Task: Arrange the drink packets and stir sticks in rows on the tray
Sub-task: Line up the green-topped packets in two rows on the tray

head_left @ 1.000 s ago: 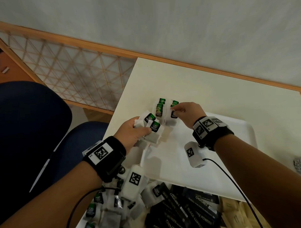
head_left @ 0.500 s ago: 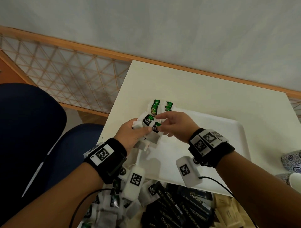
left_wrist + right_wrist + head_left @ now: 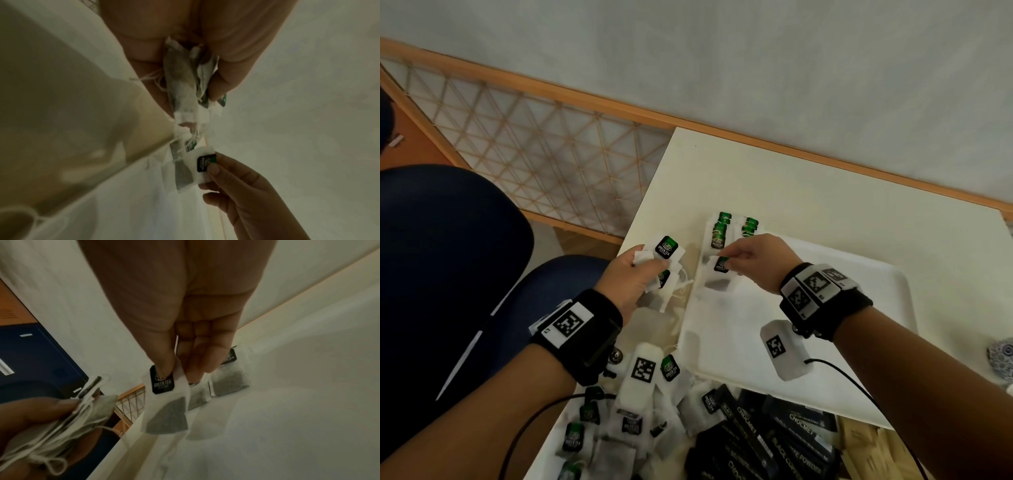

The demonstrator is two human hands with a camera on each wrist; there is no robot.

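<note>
Item one: a single green tea bag (image 3: pixel 719 270), pinched at its top edge between thumb and fingers (image 3: pixel 164 360) of our right hand (image 3: pixel 760 260); it hangs over the near left part of the white tray (image 3: pixel 876 308), its black-and-green tag facing up. Item two: a bunch of tea bags (image 3: pixel 664 260) gripped in our left hand (image 3: pixel 630 277), fingers curled round them; we count two tags showing in the head view, and the left wrist view shows at least three bags pressed together with strings trailing, the exact number not readable. This bunch sits just left of the right fingers, over the desk (image 3: pixel 825 192) beside the tray's left rim. Item three: tea bags already laid on the tray (image 3: pixel 732 229), just beyond the right fingers, in two overlapping columns side by side; we count about three green tags in each column, though the overlap blurs the tally. Item four: a loose heap of tea bags (image 3: pixel 619 425) on the desk, below our left wrist, too jumbled to count. Item five: black stick packets (image 3: pixel 774 442) heaped to the right of that pile, below the tray's near rim, several lettered CHOCMET; number unclear.
</note>
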